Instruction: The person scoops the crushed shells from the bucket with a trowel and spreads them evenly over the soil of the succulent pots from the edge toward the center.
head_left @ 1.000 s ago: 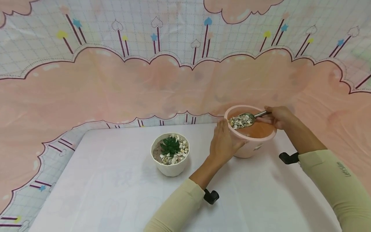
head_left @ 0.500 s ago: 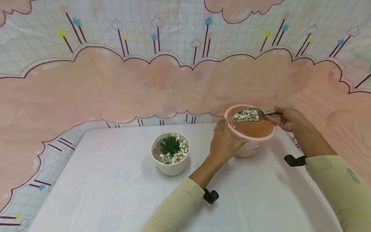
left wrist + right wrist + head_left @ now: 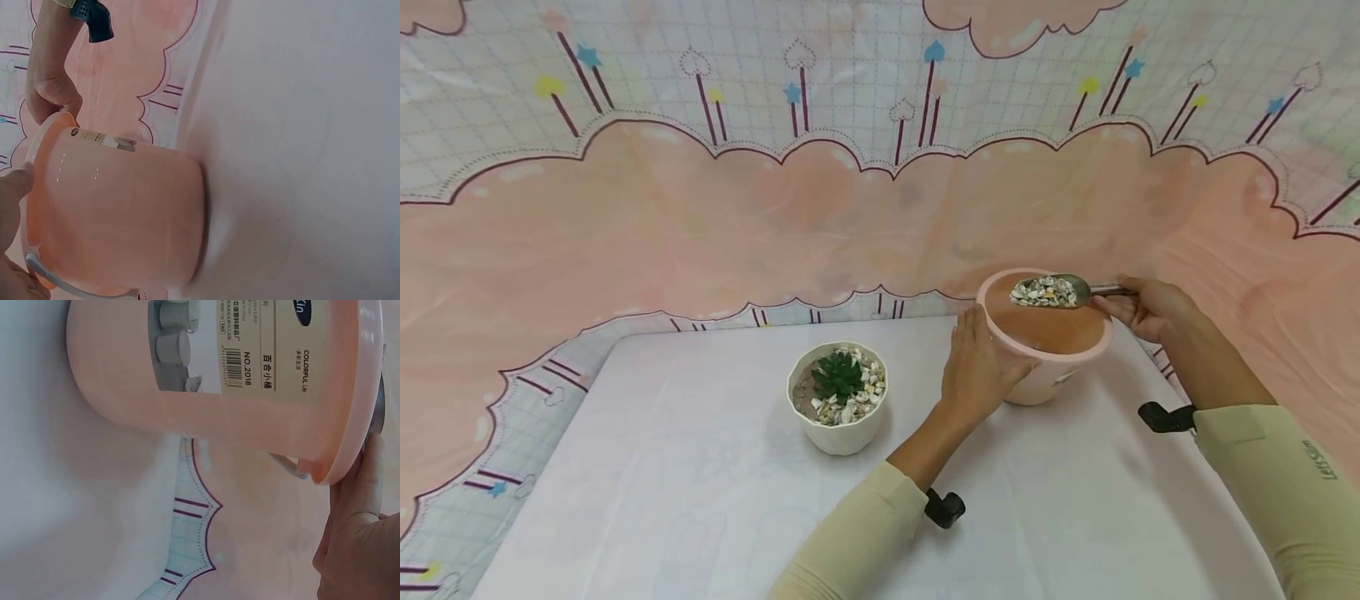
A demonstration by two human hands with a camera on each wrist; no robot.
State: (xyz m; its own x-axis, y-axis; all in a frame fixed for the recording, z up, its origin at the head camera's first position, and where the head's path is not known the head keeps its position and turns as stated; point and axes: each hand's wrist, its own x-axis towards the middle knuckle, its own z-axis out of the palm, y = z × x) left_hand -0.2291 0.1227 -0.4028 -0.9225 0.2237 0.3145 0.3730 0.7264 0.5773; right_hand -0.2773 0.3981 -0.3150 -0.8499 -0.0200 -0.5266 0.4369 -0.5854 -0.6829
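A small pink plastic bucket (image 3: 1045, 379) stands on the white table; it has a paper label and a grey handle. My left hand (image 3: 977, 375) rests against its side at the rim, fingers straight, thumb spread along the outside. In my right hand (image 3: 1153, 308), fingers and thumb grip the handle of a metal scoop (image 3: 1082, 290). The scoop is level over the bucket's opening, loaded with pale stone chips (image 3: 1043, 292). In the right wrist view the bucket's rim mostly hides the scoop. The bucket's bottom inside is not visible.
Left of the bucket stands a white pot (image 3: 842, 437) with a green succulent (image 3: 838, 375). Pale stones (image 3: 850, 408) cover its right and front soil, while grey-brown soil shows at left. A patterned cloth (image 3: 775, 225) hangs behind the table (image 3: 700, 500).
My right hand has raised the loaded scoop and drawn it to the right, from down in the bucket to above its opening. My left hand has stayed on the bucket.
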